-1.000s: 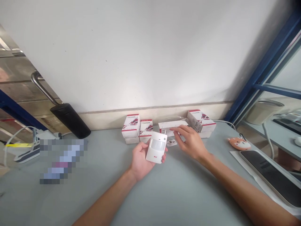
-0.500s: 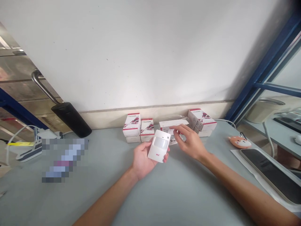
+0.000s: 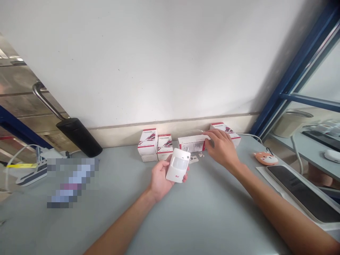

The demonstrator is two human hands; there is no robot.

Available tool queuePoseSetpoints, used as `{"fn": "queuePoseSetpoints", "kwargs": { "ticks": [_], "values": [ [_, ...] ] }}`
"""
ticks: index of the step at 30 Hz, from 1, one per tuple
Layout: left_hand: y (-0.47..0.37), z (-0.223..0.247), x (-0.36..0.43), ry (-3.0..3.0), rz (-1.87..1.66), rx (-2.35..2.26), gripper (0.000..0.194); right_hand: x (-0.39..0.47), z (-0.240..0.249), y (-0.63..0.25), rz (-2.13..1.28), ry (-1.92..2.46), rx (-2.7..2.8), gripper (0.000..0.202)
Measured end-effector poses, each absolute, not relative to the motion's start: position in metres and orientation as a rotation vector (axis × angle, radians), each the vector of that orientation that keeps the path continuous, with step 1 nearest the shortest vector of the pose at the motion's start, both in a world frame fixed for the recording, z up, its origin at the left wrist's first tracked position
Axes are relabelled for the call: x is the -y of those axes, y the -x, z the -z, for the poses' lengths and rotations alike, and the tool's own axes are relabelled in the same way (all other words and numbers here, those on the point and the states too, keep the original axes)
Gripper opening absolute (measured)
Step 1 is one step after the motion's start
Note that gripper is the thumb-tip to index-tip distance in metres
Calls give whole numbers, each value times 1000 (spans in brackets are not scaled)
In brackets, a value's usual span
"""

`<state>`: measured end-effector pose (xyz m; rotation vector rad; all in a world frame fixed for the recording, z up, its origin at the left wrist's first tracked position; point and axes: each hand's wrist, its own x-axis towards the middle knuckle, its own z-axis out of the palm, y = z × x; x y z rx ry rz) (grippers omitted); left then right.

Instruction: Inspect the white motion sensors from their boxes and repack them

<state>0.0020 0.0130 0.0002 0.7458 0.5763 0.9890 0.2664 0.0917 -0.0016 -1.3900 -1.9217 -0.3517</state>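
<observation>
My left hand [image 3: 159,181] is closed around a white motion detector [image 3: 177,165], its pale lens window facing me and a thin antenna at its top. At the back, my right hand [image 3: 221,147] reaches over the right end of a long white box [image 3: 191,144] with a printed label. Its thumb and index finger are apart by the box's corner; the other fingertips are partly hidden. Clear plastic lies near the fingertips. A small printed slip [image 3: 194,160] and small white parts [image 3: 201,155] lie in front of the box.
White-and-red detector boxes stand along the wall at left [image 3: 148,143], centre [image 3: 165,145] and right [image 3: 233,136]. To the right are an orange animal-face case [image 3: 265,158] and a phone [image 3: 300,191]. A black cylinder with a metal handle [image 3: 79,136] and a power strip [image 3: 32,173] are on the left.
My right hand has moved from the detector's antenna towards the back right, over the long box. The small parts on the table now show. My left hand keeps hold of the detector.
</observation>
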Motion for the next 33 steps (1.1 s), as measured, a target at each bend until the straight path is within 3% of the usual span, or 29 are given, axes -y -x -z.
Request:
{"fn": "queuePoseSetpoints", "kwargs": {
  "ticks": [5, 9, 14, 18, 21, 26, 33],
  "values": [
    [-1, 2, -14, -765, -1007, -612, 44, -135, -35, -255, 308, 1744, 2145, 37],
    [1, -2, -14, -763, -1043, -617, 45, -171, -59, -243, 273, 1799, 2276, 18],
    [4, -7, -14, -756, -1099, -599, 44, -155, -74, -247, 402, 1682, 2234, 31],
    [3, -9, -13, -709, -1116, -573, 47, -111, -61, -264, 615, 1401, 1950, 31],
    [-1, -9, -12, -667, -1089, -576, 49, -85, -39, -275, 537, 1302, 1782, 25],
    [-6, -7, -7, -805, -1012, -599, 43, -74, -14, -284, 344, 1323, 1654, 18],
    [-6, 0, -1, -1171, -954, -746, 43, -68, -19, -283, 381, 1417, 1639, 17]
  ]
}}
